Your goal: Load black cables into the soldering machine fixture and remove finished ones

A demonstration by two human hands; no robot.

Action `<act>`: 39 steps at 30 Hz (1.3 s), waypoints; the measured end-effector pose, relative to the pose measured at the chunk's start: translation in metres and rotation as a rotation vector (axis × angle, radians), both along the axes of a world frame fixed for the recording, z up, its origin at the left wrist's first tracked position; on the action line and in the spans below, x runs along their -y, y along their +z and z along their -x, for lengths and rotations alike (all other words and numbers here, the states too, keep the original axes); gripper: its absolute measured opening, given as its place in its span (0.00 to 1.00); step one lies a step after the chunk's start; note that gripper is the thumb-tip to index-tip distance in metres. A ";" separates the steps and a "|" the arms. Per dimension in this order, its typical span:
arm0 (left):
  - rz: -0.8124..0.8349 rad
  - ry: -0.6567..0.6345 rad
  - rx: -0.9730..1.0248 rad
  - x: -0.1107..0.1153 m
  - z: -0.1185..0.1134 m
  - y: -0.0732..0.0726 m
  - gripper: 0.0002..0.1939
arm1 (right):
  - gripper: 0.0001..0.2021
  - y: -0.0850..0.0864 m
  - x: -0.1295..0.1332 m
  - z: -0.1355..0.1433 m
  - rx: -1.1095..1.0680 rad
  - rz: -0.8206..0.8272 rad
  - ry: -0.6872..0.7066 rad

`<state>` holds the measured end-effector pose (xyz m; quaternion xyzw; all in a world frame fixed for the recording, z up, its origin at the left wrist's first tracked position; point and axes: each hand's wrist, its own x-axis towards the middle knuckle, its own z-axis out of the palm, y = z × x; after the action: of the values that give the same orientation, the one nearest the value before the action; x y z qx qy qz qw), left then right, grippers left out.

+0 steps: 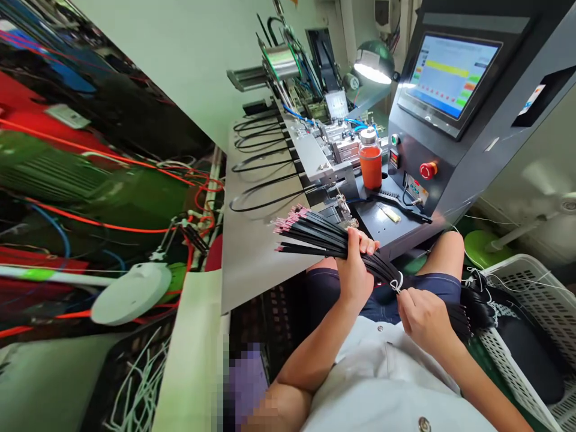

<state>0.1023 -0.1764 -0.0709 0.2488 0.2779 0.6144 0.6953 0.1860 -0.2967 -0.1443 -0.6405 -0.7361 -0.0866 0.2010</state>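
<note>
A bundle of black cables (321, 234) with pinkish ends lies across my lap, its tips fanned out over the edge of the metal table. My left hand (357, 273) is wrapped round the bundle, thumb on top. Around the cables, between my two hands, runs a white tie (396, 282) with a loop. The fingers of my right hand (425, 318) pinch at the lower end of this tie; the fingertips are partly hidden. Beyond my right hand the other end of the bundle shows.
Looped black cables (265, 165) lie in a row on the metal table (252, 258), fed into a machine (333, 147). A bottle of orange liquid (371, 162) stands near the control panel (450, 78). A white basket (535, 282) is at right; a white lamp (132, 294) at left.
</note>
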 end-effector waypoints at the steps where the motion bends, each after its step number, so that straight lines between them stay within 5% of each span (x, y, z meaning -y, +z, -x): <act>1: -0.011 -0.004 -0.012 -0.001 0.001 0.000 0.23 | 0.14 -0.002 0.004 -0.004 -0.031 0.028 0.046; 6: -0.044 0.059 -0.024 -0.014 0.010 0.002 0.22 | 0.12 -0.016 0.055 -0.045 -0.169 0.347 0.246; 10: -0.022 -0.032 -0.007 -0.014 0.008 0.000 0.23 | 0.16 0.001 0.083 -0.082 -0.495 0.639 0.444; 12: -0.039 -0.098 0.002 -0.011 0.004 0.000 0.24 | 0.17 0.014 0.074 -0.087 -0.757 0.567 0.546; 14: -0.061 -0.136 0.007 -0.008 0.001 0.001 0.24 | 0.15 0.021 0.051 -0.084 -0.910 0.369 0.478; 16: -0.076 -0.168 0.006 -0.007 -0.001 0.003 0.23 | 0.06 0.021 0.021 -0.077 -0.809 0.169 0.292; 21: -0.089 -0.219 -0.003 -0.008 0.000 0.006 0.22 | 0.10 0.019 -0.029 -0.062 -0.465 0.080 0.445; 28: -0.147 -0.316 -0.002 -0.013 0.003 0.000 0.24 | 0.13 0.030 -0.043 -0.062 -0.171 0.132 0.560; 33: -0.195 -0.439 0.053 -0.017 0.010 -0.004 0.23 | 0.08 0.022 -0.056 -0.082 -0.694 0.347 0.642; 39: -0.329 -0.616 0.126 -0.018 0.009 -0.010 0.20 | 0.07 -0.004 -0.055 -0.092 -1.415 0.366 0.534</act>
<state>0.0932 -0.1581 -0.0808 0.3913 0.0438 0.4265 0.8143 0.2783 -0.2422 -0.1482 -0.3674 -0.5644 0.5171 0.5282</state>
